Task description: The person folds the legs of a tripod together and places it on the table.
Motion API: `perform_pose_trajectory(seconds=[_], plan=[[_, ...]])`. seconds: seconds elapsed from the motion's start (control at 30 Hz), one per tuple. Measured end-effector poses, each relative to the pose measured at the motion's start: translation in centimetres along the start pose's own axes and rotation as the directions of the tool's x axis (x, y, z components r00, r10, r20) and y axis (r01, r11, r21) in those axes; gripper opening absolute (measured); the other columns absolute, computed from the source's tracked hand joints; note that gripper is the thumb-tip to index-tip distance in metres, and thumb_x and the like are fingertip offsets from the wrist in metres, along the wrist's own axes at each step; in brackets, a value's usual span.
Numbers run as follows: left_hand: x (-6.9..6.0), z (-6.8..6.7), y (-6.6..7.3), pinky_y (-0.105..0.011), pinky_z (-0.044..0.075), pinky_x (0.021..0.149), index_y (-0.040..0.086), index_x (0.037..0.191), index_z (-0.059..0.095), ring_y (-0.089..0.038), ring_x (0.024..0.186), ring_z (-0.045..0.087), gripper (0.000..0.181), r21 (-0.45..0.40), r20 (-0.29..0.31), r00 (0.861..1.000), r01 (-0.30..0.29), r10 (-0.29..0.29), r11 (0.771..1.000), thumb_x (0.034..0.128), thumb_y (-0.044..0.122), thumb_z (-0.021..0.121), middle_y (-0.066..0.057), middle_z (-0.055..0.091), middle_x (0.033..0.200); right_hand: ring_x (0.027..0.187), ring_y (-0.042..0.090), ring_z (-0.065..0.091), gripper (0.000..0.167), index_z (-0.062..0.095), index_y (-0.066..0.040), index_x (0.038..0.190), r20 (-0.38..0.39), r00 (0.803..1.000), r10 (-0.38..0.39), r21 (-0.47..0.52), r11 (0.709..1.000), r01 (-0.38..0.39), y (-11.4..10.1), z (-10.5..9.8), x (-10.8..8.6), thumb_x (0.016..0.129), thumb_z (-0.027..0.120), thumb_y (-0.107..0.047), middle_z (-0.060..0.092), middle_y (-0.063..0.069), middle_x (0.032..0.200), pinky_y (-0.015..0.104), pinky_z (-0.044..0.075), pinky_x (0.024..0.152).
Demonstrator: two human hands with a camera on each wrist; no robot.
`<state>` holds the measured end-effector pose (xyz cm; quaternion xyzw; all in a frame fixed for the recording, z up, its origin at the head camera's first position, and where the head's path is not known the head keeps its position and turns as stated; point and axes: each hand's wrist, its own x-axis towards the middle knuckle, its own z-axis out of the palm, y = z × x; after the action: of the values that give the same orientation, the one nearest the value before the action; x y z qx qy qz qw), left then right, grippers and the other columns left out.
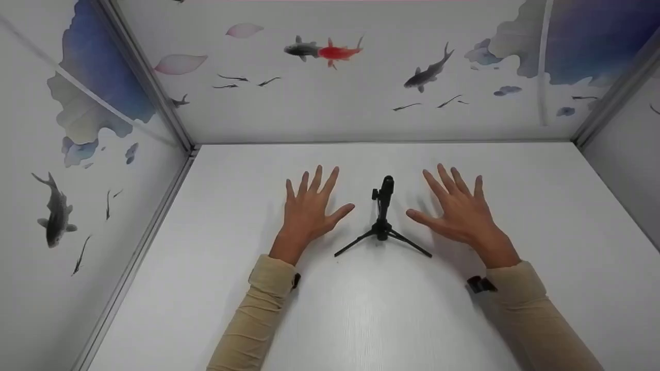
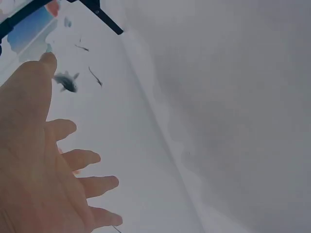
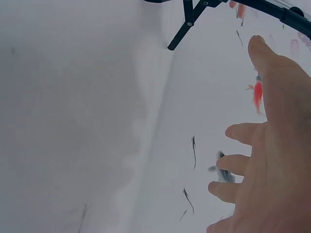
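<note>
A small black tripod (image 1: 382, 226) stands upright on the white table between the two hands, its legs spread. To its left is the left hand (image 1: 309, 214), fingers straight and spread, thumb toward the tripod without touching it. On the other side the right hand (image 1: 459, 211) has its fingers spread too, thumb pointing at the tripod with a gap between. The left wrist view shows the left hand (image 2: 43, 155) holding nothing, with a tripod leg (image 2: 104, 18) above. In the right wrist view the right hand (image 3: 272, 145) is likewise bare, a tripod leg (image 3: 181, 36) near the top.
White panels with painted fish and blue shapes enclose the white table (image 1: 381, 319) at the back (image 1: 361, 113), left (image 1: 31, 288) and right (image 1: 629, 123). Grey metal strips run along the panel corners. A dark band or device (image 1: 482, 284) shows at the right sleeve's cuff.
</note>
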<state>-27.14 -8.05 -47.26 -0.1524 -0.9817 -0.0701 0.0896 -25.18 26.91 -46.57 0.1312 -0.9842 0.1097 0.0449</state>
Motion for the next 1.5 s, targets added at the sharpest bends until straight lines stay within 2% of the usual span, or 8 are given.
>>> perform_pose_trajectory(seconds=[0.27, 0.4, 0.5, 0.67, 0.87, 0.97, 1.23, 1.5], plan=[[-0.8, -0.6, 1.7, -0.057, 0.048, 0.119, 0.02, 0.166, 0.045, -0.037, 0.148, 0.057, 0.072, -0.19, -0.021, 0.996, -0.092, 0.089, 0.977, 0.1079, 0.062, 0.056, -0.013, 0.05, 0.168, 0.163, 0.043, 0.034, 0.098, 0.034, -0.023, 0.171, -0.114, 0.991, -0.073, 0.019, 0.997, 0.075, -1.0, -0.1, -0.2, 0.095, 0.065, -0.076, 0.038, 0.013, 0.175, 0.076, 0.012, 0.129], [-1.1, -1.1, 2.8, -0.047, 0.062, 0.099, 0.015, 0.143, 0.069, -0.029, 0.127, 0.073, 0.05, -0.304, -0.036, 0.991, -0.136, 0.131, 0.943, 0.1078, 0.05, 0.065, -0.009, 0.074, 0.142, 0.153, 0.041, 0.05, 0.087, 0.046, -0.02, 0.165, -0.219, 0.968, -0.119, 0.024, 0.992, 0.128, -1.5, -0.1, -0.2, 0.095, 0.075, -0.064, 0.055, 0.013, 0.164, 0.07, 0.031, 0.126], [-1.1, -1.4, 3.6, -0.039, 0.064, 0.085, 0.015, 0.124, 0.078, -0.02, 0.107, 0.078, 0.031, -0.37, -0.012, 0.985, -0.166, 0.173, 0.914, 0.1072, 0.04, 0.069, -0.003, 0.082, 0.117, 0.143, 0.039, 0.06, 0.079, 0.055, -0.02, 0.16, -0.279, 0.95, -0.137, 0.033, 0.988, 0.152, -1.9, -0.2, -0.3, 0.095, 0.077, -0.059, 0.065, 0.013, 0.154, 0.067, 0.047, 0.114], [-1.2, -1.4, 4.7, -0.029, 0.06, 0.076, 0.017, 0.113, 0.082, -0.011, 0.091, 0.076, 0.019, -0.405, 0.037, 0.971, -0.202, 0.237, 0.892, 0.1051, 0.033, 0.074, 0.003, 0.083, 0.099, 0.126, 0.036, 0.071, 0.066, 0.065, -0.022, 0.151, -0.369, 0.913, -0.175, 0.04, 0.978, 0.203, -2.6, -0.1, -0.3, 0.095, 0.079, -0.056, 0.075, 0.013, 0.138, 0.06, 0.06, 0.093], [-1.4, -1.0, 5.5, -0.032, 0.061, 0.078, 0.018, 0.114, 0.084, -0.014, 0.096, 0.077, 0.021, -0.386, 0.062, 0.971, -0.191, 0.232, 0.903, 0.1034, 0.034, 0.076, 0.004, 0.084, 0.102, 0.116, 0.028, 0.076, 0.053, 0.074, -0.022, 0.14, -0.486, 0.836, -0.255, 0.042, 0.949, 0.314, -3.5, 0.2, -0.3, 0.095, 0.083, -0.048, 0.081, 0.007, 0.122, 0.05, 0.064, 0.081], [-1.5, -0.8, 5.7, -0.033, 0.061, 0.078, 0.019, 0.114, 0.085, -0.014, 0.096, 0.077, 0.02, -0.387, 0.073, 0.97, -0.185, 0.23, 0.903, 0.1023, 0.033, 0.078, 0.004, 0.084, 0.102, 0.113, 0.024, 0.077, 0.047, 0.077, -0.021, 0.136, -0.509, 0.816, -0.273, 0.07, 0.932, 0.356, -4.0, 0.3, -0.3, 0.095, 0.084, -0.043, 0.083, 0.004, 0.119, 0.047, 0.064, 0.08], [-1.4, -0.2, 5.9, -0.032, 0.061, 0.077, 0.019, 0.113, 0.085, -0.009, 0.092, 0.077, 0.017, -0.4, 0.075, 0.973, -0.171, 0.218, 0.9, 0.1012, 0.03, 0.079, 0.005, 0.084, 0.1, 0.1, 0.017, 0.076, 0.036, 0.078, -0.022, 0.132, -0.483, 0.838, -0.255, 0.224, 0.889, 0.4, -5.7, 0.7, -0.6, 0.097, 0.084, -0.028, 0.083, -0.004, 0.115, 0.038, 0.063, 0.078], [-1.4, 0.5, 6.2, -0.032, 0.062, 0.08, 0.017, 0.114, 0.085, -0.011, 0.095, 0.078, 0.016, -0.43, 0.075, 0.971, -0.172, 0.225, 0.886, 0.1012, 0.024, 0.079, 0.003, 0.084, 0.102, 0.105, 0.016, 0.078, 0.034, 0.078, -0.02, 0.132, -0.48, 0.84, -0.252, 0.339, 0.83, 0.442, -6.3, 1.2, -0.5, 0.099, 0.082, -0.02, 0.083, -0.004, 0.119, 0.035, 0.064, 0.075]])
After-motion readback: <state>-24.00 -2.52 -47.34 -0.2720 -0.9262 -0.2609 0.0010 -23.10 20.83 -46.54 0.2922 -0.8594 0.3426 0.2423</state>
